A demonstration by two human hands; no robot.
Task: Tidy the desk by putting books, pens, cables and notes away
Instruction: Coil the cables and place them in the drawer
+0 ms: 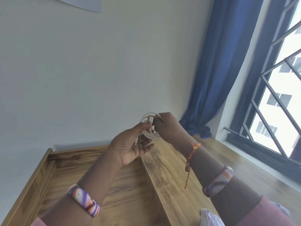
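Coiling a white cable, the person holds it up in the air between both hands, above the wooden desk and in front of the pale wall. The left hand is palm-up, with thumb and forefinger pinching the loops from the near side while the other fingers lie fairly straight; a loose end with a small plug hangs down across that palm. The right hand has its fingers curled round the far side of the coil, gripping it.

By the look of it the cable is thin, light and limp, so weight is no concern; the trouble is springiness. Loops this small will likely want to fan open the moment the pinch eases, and smooth sheathing may slide through dry fingers. The best hold is probably across all the loops at 1 spot, bunching them together, rather than on a single strand. The plug end is the stiffest and most fragile part, so bending it sharply should be avoided, and the free tail could be wrapped round the bundle to lock it.

A shallow wooden tray sits on the desk below the left arm, and a blue curtain hangs by the window.
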